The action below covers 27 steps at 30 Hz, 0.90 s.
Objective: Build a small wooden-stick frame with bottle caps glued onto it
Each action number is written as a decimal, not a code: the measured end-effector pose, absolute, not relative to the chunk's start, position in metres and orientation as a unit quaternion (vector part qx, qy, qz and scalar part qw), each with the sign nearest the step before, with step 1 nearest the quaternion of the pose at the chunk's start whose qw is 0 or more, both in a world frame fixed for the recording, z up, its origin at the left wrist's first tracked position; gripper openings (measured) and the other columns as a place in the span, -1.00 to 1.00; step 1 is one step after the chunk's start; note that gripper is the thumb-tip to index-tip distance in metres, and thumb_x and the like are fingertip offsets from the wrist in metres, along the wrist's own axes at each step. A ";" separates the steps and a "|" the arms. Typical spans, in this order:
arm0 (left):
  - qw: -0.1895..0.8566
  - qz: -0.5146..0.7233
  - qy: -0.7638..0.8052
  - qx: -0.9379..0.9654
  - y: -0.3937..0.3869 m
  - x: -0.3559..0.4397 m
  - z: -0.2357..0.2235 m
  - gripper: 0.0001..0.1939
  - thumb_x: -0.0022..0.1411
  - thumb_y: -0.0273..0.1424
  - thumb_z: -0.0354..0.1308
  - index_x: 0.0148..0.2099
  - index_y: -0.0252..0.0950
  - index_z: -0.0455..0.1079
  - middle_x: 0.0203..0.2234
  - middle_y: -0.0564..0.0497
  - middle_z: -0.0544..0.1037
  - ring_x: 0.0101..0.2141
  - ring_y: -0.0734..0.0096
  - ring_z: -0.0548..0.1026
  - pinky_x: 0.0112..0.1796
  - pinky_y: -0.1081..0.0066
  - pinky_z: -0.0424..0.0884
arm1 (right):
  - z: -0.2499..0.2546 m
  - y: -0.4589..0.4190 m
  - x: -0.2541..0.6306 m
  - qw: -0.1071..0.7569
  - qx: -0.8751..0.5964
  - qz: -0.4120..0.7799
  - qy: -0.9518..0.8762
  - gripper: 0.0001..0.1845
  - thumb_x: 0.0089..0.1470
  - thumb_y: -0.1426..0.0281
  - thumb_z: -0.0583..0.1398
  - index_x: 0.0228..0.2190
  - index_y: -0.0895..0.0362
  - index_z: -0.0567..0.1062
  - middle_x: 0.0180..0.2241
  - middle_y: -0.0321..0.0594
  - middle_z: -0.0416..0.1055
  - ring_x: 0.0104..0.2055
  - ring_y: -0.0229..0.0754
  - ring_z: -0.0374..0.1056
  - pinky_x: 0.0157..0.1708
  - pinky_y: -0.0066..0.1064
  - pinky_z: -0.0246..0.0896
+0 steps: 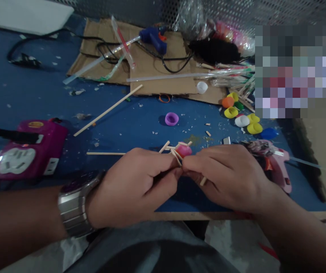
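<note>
My left hand (140, 182), with a metal watch (76, 204) on the wrist, is closed with thumb and forefinger pinching a thin wooden stick (176, 156). My right hand (228, 172) is closed against the left fingertips, and a short stick end (203, 181) pokes out between its fingers. Just beyond the fingertips lies a pink-orange rounded piece (184, 149) with several stick pieces crossing around it. Whether they are joined to it I cannot tell. Another wooden stick (106, 153) lies on the blue table, partly behind my left hand. The fingers hide much of what they grip.
A blue glue gun (155, 40) rests on cardboard (163, 81) at the back. To the right are a pink glue gun (281, 170) and several coloured bottle caps (231, 112). A purple cap (171, 119), a long stick (108, 110) and a magenta power box (29, 151) lie around.
</note>
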<state>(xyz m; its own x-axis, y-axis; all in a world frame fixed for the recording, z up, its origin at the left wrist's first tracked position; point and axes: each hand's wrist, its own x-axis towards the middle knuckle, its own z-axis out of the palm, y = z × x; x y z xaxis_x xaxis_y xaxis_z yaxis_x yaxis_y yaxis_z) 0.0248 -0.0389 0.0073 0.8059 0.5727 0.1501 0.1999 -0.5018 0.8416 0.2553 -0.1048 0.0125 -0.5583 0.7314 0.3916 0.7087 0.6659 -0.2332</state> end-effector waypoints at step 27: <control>0.422 0.197 0.235 0.853 -0.038 0.024 0.007 -0.69 0.48 -0.50 0.05 -0.37 -0.28 0.41 -0.56 0.18 0.40 -0.54 0.57 0.29 -0.46 0.44 0.17 | 0.013 -0.109 0.254 0.260 -0.455 0.030 -0.851 -0.98 0.39 0.43 0.30 -0.16 0.07 0.57 -0.30 -0.32 0.69 -0.29 -0.17 0.61 -0.23 -0.31 0.36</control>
